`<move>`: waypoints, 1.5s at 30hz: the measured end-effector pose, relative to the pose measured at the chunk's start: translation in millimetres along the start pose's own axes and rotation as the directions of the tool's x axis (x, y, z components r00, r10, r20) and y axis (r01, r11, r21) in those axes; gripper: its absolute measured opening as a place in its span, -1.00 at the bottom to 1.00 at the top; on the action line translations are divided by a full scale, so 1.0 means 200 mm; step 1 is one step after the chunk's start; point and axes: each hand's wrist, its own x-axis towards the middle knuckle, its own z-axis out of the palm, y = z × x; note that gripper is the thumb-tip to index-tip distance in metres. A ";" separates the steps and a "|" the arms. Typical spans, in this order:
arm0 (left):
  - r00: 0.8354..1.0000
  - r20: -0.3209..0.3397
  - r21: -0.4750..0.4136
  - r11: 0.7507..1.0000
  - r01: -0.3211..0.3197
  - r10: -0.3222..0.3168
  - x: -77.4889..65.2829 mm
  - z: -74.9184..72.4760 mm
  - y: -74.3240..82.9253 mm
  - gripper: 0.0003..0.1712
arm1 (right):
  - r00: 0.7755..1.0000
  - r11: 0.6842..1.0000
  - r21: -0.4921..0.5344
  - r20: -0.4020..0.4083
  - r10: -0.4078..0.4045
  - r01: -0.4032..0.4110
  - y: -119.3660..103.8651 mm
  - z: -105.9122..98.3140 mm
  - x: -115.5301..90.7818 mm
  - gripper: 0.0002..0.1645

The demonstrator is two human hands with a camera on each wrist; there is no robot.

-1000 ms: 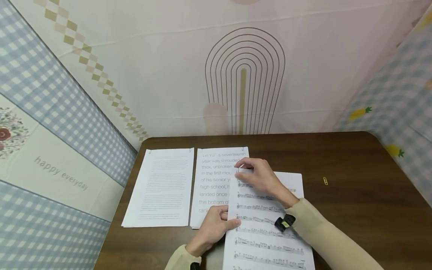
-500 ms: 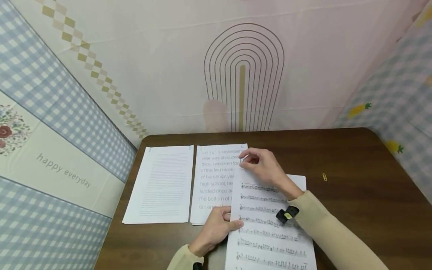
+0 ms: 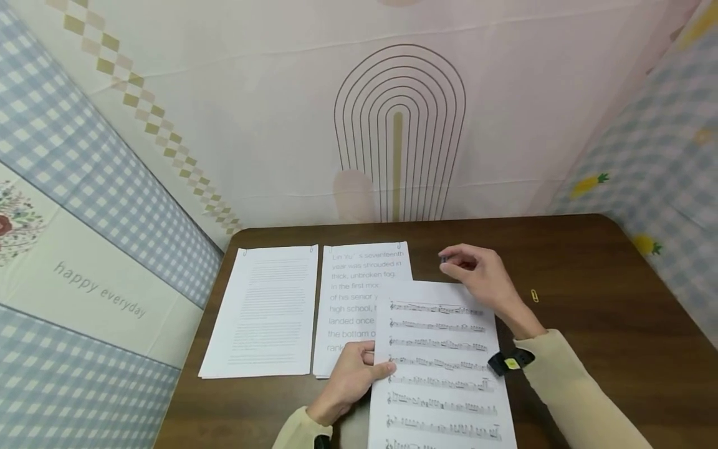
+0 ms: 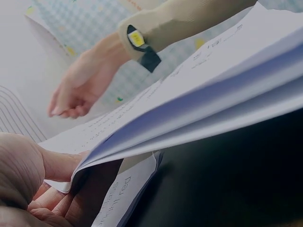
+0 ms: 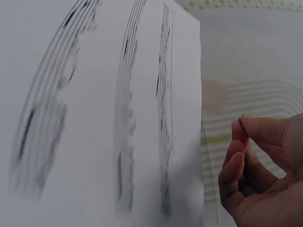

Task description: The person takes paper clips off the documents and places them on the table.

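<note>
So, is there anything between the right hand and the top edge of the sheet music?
Nothing visible: the right wrist view shows only a gap between the right hand and the sheet music. The yellow clip lies farther right.

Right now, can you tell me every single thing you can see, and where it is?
Table: one, dark brown, under the papers.
Small-print pack: one, white, table's left.
Large-print pack: one, white, just right of it.
Corner clips: four, colour unclear, both packs' top corners.
Music sheets: one stack, white, front middle.
Loose paper clip: one, yellow, table's right.
Tiny thing: one, dark, in the right grip; too small to name.
Wall cloth: one, pale with arches, behind.
Checked cloth: two sides, blue and white, left and right.
Sleeves: two, beige, on the arms.
Wristbands: two, black, at the wrists.
Person's left grip: one, bare, holding the sheets' left edge.
Person's right grip: one, bare, near the sheets' top.
</note>
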 end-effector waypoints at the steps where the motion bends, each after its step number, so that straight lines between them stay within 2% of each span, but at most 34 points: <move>1: 1.000 -0.001 0.000 1.000 0.000 0.000 0.00 0.00 0.00 -0.66 | 1.000 1.000 -0.010 -0.018 0.004 -0.004 0.03 -0.02 -0.01 -0.76; 13: 1.000 0.002 0.004 1.000 -0.002 0.002 0.00 -0.01 0.00 -0.66 | 0.983 0.987 -0.140 -0.173 0.055 -0.079 0.35 -0.27 -0.16 -0.69; 24: 1.000 0.022 -0.009 1.000 -0.003 0.003 0.00 -0.03 0.00 -0.65 | 0.967 0.956 -0.231 -0.220 0.131 -0.182 0.61 -0.45 -0.23 -0.64; 34: 0.999 0.034 -0.007 1.000 -0.006 0.006 0.01 -0.03 0.00 -0.65 | 0.952 0.905 -0.321 -0.222 0.213 -0.277 0.78 -0.51 -0.30 -0.60; 45: 0.999 0.032 0.002 1.000 0.002 -0.002 0.02 -0.03 0.00 -0.64 | 0.953 0.891 -0.361 -0.224 0.203 -0.274 0.83 -0.49 -0.31 -0.67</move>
